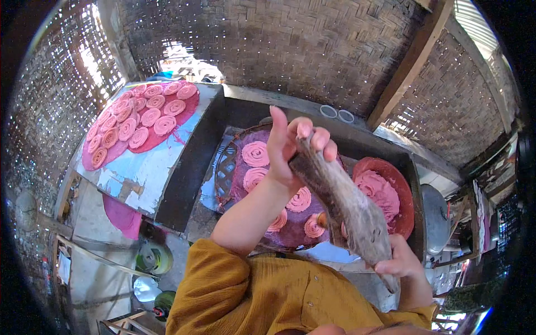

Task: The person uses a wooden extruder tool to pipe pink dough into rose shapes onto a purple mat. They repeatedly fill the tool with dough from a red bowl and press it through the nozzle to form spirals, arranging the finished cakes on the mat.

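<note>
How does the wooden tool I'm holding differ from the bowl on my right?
The wooden tool is long and grey-brown; the bowl is round and reddish. The tool is held aslant, your left hand at its upper end, your right hand at its lower; the bowl sits unheld, with pink dough in it.

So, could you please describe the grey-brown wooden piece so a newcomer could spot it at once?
Find the dark-walled trough by the woven wall. Above it, held slanting between the left hand and right hand, is the wooden piece: long, rough and weathered grey-brown, unlike the pink coils beneath.
</note>
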Demonstrator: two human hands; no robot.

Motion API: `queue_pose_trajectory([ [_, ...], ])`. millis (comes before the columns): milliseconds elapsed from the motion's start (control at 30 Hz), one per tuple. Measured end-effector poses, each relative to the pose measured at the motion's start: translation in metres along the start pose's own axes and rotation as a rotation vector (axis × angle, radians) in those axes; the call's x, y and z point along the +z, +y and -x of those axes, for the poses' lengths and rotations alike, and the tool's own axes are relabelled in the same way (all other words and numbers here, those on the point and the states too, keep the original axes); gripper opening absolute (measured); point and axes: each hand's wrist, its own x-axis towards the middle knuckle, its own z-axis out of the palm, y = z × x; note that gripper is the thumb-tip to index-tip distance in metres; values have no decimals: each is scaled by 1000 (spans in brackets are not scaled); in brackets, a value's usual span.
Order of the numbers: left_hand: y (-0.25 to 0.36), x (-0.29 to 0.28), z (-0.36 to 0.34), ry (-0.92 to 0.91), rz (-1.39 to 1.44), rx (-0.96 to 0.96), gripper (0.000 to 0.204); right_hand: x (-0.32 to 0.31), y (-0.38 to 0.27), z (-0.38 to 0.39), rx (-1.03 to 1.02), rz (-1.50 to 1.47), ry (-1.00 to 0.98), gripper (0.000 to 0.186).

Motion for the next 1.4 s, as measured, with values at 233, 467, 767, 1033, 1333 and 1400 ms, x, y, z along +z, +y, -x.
queue_pose_trajectory([
  [233,-29,5,11,112,32,9,53,-10,-2,20,-78,65,47,61],
  [467,2,12,-9,-26,-39,24,59,-8,-11,0,-155,196,78,52],
  [767,-11,16,2,-81,-11,-31,60,-16,11,10,-195,269,39,56],
  [1033,-18,59,-84,-260,52,-70,63,-16,-30,30,-371,55,267,74],
  [1333,5,62,-75,-174,4,-108,63,-18,-21,7,-350,60,122,69],
  [1400,10,61,-69,-145,-17,-104,64,-15,-17,1,-344,4,78,67],
])
